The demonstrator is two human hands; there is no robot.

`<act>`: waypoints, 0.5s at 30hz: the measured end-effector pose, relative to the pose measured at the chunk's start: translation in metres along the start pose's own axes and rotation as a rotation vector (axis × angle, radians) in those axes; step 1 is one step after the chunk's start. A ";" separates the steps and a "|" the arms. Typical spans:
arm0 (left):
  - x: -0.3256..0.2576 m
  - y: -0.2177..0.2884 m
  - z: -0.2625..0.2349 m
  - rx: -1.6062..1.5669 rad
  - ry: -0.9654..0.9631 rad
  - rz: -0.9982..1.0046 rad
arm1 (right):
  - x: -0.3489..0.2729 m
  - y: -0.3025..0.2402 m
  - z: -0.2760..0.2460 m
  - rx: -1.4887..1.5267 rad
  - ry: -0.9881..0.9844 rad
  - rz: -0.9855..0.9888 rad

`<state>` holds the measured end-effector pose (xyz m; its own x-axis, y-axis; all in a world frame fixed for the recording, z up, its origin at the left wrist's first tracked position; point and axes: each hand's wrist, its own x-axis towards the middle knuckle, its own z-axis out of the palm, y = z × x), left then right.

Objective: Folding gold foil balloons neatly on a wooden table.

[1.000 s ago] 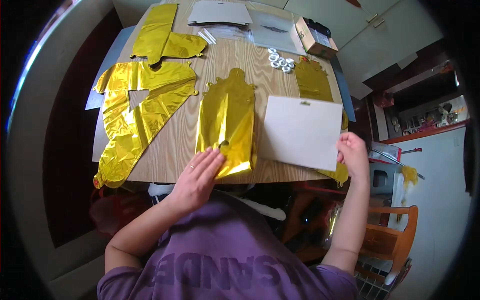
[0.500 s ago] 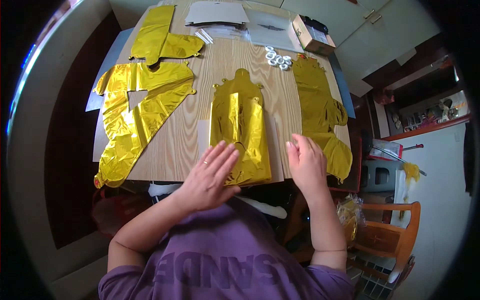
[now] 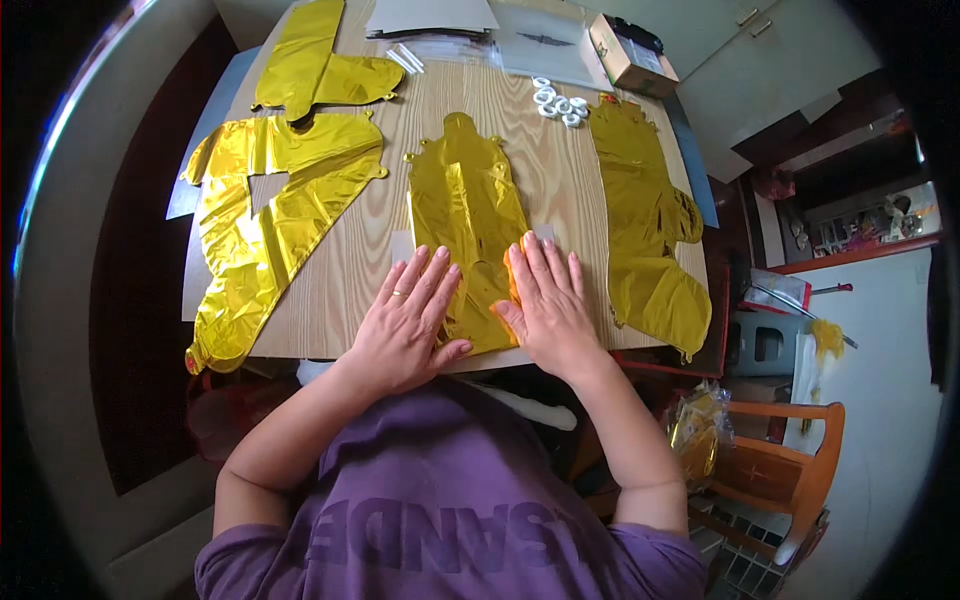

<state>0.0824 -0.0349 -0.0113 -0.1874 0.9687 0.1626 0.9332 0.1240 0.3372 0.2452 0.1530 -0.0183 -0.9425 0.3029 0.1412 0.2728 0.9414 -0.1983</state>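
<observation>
A flat gold foil balloon (image 3: 462, 205) lies in front of me at the table's near edge, its small tabs at the far end. My left hand (image 3: 402, 320) rests flat on its near left side, fingers stretched out. On the near right side my right hand (image 3: 550, 305) presses down, fingers straight and thumb spread. Both palms face down and grip nothing. The balloon's near corners are partly hidden under my hands. Orange shows along the foil beside my right thumb. Under the balloon, pale sheet edges (image 3: 402, 243) stick out at the sides.
More gold foil balloons lie flat: a triangular one with a hole (image 3: 300, 225) and an angled one (image 3: 310, 65) at left, another (image 3: 640, 210) at right. Farther back are white ribbon rolls (image 3: 562, 104), white sticks (image 3: 408, 58), stacked boards (image 3: 430, 15) and a cardboard box (image 3: 630, 58). A wooden chair (image 3: 775, 480) stands at right.
My right hand has come down onto the balloon, and my left hand has moved up and left onto it. The raised, folded foil now lies flatter.
</observation>
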 end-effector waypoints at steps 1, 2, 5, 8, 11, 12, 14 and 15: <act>0.001 0.001 0.000 -0.013 -0.003 -0.018 | -0.001 0.000 0.000 0.004 -0.007 0.011; 0.002 0.001 0.000 -0.025 -0.006 -0.036 | -0.004 -0.001 0.001 0.007 -0.014 0.022; 0.003 0.000 -0.001 -0.032 0.020 -0.015 | -0.008 -0.006 -0.001 0.018 -0.055 0.076; 0.008 0.009 -0.009 -0.046 -0.022 0.025 | -0.010 -0.013 -0.003 0.009 -0.105 0.140; 0.011 0.009 -0.001 -0.015 -0.050 -0.009 | -0.012 -0.022 -0.003 -0.028 -0.111 0.179; 0.013 0.007 0.004 -0.001 -0.063 -0.031 | -0.012 -0.023 -0.003 -0.044 -0.116 0.189; 0.013 0.000 0.006 0.044 -0.045 -0.009 | -0.011 -0.024 -0.003 -0.062 -0.107 0.211; 0.014 -0.002 0.005 0.042 -0.047 -0.009 | -0.011 -0.025 -0.001 -0.060 -0.096 0.224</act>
<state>0.0797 -0.0209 -0.0139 -0.1822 0.9764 0.1158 0.9437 0.1406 0.2993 0.2495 0.1262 -0.0135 -0.8707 0.4918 0.0070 0.4849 0.8605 -0.1562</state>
